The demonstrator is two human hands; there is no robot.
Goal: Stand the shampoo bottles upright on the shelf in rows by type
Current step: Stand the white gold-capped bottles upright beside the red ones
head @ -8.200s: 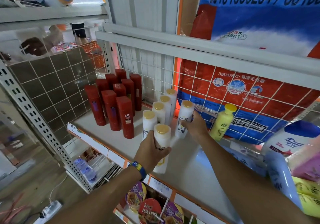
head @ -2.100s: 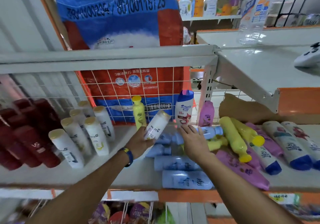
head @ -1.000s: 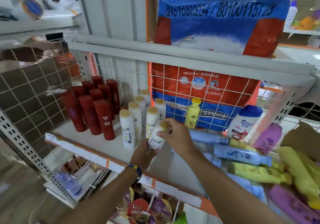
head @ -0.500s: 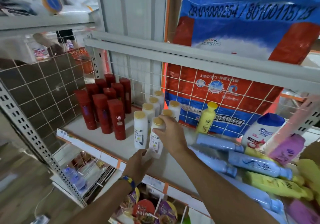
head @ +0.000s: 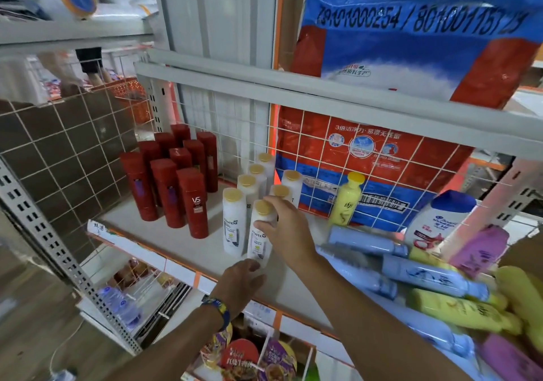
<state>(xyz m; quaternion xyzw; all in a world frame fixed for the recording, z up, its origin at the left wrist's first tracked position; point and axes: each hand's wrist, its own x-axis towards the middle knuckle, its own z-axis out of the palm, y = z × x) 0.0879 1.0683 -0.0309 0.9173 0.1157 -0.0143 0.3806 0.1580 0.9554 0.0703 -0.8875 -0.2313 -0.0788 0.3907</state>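
Your right hand (head: 286, 227) grips the upper part of a white plastic shampoo bottle with a gold cap (head: 259, 241), its fingers (head: 274, 204) curled round the neck just under the cap. The bottle stands upright on the white metal shelf (head: 182, 248), at the front of the second row of matching white gold-capped bottles (head: 252, 180) and just beside the front bottle of the first row (head: 233, 221). Your left hand (head: 241, 283) is low at the shelf's front edge, its fingers (head: 249, 264) loosely bent and grasping nothing, the tips at the bottle's base and apparently touching it. To the left, a block of tall dark red bottles (head: 176, 180) stands upright. To the right, a yellow bottle with a yellow cap (head: 346, 201) stands against the wire grid, and a white bottle with a blue cap (head: 437, 221) stands further along. Pale blue bottles (head: 426, 274), yellow bottles (head: 455, 307) and a pink-purple bottle (head: 479, 248) lie heaped at the right end of the shelf.
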